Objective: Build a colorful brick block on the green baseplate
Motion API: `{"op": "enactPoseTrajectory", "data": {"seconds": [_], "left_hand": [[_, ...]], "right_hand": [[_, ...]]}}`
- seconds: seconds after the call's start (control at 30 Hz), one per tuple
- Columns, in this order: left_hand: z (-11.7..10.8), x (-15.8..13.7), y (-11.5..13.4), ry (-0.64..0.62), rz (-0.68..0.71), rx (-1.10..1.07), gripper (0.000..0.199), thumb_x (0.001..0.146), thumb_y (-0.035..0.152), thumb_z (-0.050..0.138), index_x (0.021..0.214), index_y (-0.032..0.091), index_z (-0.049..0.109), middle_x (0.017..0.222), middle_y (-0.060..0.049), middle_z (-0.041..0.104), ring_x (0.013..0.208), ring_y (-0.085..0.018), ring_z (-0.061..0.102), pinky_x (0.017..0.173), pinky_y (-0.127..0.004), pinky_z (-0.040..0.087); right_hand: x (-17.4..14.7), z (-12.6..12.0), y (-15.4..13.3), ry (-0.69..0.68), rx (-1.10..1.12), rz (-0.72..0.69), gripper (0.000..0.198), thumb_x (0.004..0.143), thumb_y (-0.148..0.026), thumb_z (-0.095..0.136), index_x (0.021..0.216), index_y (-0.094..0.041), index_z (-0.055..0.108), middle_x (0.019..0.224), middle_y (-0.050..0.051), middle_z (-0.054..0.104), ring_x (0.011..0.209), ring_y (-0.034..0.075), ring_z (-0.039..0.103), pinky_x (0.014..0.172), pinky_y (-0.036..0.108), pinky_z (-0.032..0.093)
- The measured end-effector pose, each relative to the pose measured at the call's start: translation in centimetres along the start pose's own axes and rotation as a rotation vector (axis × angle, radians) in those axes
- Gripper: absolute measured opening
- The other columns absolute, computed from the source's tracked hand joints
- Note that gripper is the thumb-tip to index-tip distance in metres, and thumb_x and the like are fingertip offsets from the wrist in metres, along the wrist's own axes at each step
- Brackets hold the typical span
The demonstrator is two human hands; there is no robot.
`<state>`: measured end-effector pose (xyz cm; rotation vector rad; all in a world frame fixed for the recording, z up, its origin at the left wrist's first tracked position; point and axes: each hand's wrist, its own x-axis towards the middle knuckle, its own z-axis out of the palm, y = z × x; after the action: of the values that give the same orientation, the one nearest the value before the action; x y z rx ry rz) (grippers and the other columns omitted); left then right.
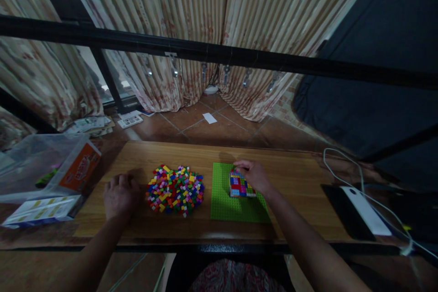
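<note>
A green studded baseplate [222, 207] lies on the wooden tabletop, right of the middle. On it stands a low block of multicoloured toy bricks [241, 187] with a patchwork top. My right hand [253, 174] reaches over the far side of this block, thumb and fingertips pinched together at its upper edge. Whatever is between those fingertips is too small to make out. Left of the baseplate spreads a loose pile of small coloured bricks [175, 191]. My left hand [120, 195] rests palm down on the wood beside the pile, fingers laid out, holding nothing.
A clear plastic tub [44, 159] with an orange label and a flat printed box [43, 211] sit at the left end. A white device [365, 210] with a cable lies on a black pad at the right. A dark metal bar [212, 53] crosses beyond the table.
</note>
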<state>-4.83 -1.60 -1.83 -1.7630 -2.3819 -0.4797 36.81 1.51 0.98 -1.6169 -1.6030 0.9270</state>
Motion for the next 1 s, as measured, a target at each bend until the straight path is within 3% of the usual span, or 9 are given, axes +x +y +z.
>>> {"op": "enactPoseTrajectory", "data": {"seconds": [0.33,0.53,0.67,0.83,1.0], "left_hand": [[0.4,0.0,-0.3,0.028,0.051,0.037,0.036,0.088,0.029,0.036,0.101,0.009,0.062,0.099,-0.020,0.062,0.097,-0.033,0.055,0.087,-0.046,0.043],[0.3,-0.4,0.3,0.015,-0.009,0.012,0.033,0.087,0.024,0.039,0.104,0.010,0.064,0.104,-0.020,0.061,0.101,-0.033,0.052,0.088,-0.047,0.041],[0.4,-0.5,0.4,0.003,-0.046,-0.023,0.033,0.087,0.024,0.040,0.106,0.010,0.062,0.107,-0.019,0.060,0.101,-0.033,0.052,0.089,-0.046,0.040],[0.7,-0.5,0.3,0.013,-0.049,-0.037,0.030,0.087,0.024,0.041,0.103,0.011,0.063,0.105,-0.018,0.060,0.102,-0.033,0.052,0.090,-0.046,0.040],[0.7,-0.5,0.3,0.020,-0.049,-0.023,0.029,0.087,0.023,0.041,0.103,0.011,0.063,0.106,-0.018,0.061,0.102,-0.032,0.053,0.089,-0.044,0.040]], "right_hand": [[-0.4,0.2,0.0,0.023,-0.024,-0.056,0.028,0.080,-0.018,0.054,0.102,-0.020,0.071,0.085,0.002,0.075,0.077,0.016,0.068,0.080,0.032,0.052],[-1.6,0.2,-0.3,0.196,-0.007,-0.098,0.023,0.081,-0.032,0.058,0.096,-0.020,0.072,0.101,0.006,0.074,0.095,0.022,0.067,0.091,0.038,0.051],[-4.3,1.7,-1.6,0.268,0.000,-0.140,0.030,0.085,-0.040,0.055,0.099,-0.020,0.071,0.099,0.007,0.073,0.092,0.023,0.067,0.085,0.038,0.052],[-8.7,6.2,-3.9,-0.032,-0.050,-0.275,0.021,0.088,-0.031,0.053,0.096,-0.024,0.071,0.095,0.005,0.072,0.088,0.020,0.067,0.080,0.033,0.051],[-9.8,9.8,-4.2,-0.161,-0.139,-0.325,0.021,0.088,-0.019,0.050,0.095,-0.023,0.069,0.094,0.005,0.069,0.090,0.019,0.064,0.083,0.032,0.048]]}}
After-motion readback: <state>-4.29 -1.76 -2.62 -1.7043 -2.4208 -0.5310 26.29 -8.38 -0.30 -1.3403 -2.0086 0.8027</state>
